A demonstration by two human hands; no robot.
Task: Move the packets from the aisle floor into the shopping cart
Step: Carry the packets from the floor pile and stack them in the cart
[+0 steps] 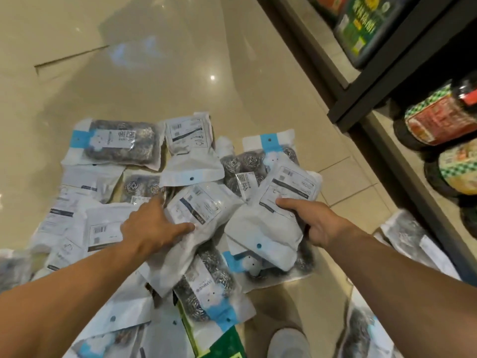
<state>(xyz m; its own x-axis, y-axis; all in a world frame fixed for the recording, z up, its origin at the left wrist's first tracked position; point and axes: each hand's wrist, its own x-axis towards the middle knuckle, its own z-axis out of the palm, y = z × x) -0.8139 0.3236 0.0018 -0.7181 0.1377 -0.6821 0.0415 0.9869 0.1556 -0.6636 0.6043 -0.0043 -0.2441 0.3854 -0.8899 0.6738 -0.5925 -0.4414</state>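
Both hands down in a heap of white-and-blue packets point(180, 156) strewn over the glossy aisle floor point(129, 47). Left hand point(152, 223) grip spread fairly wide, thumb and fingers clamping one white packet point(196, 210). Right hand point(312, 223) grip curled snug around another packet point(281, 202). More packets beyond and beneath both grips. Dark shelf point(387, 73) with jars point(438, 117) off past the right grip.
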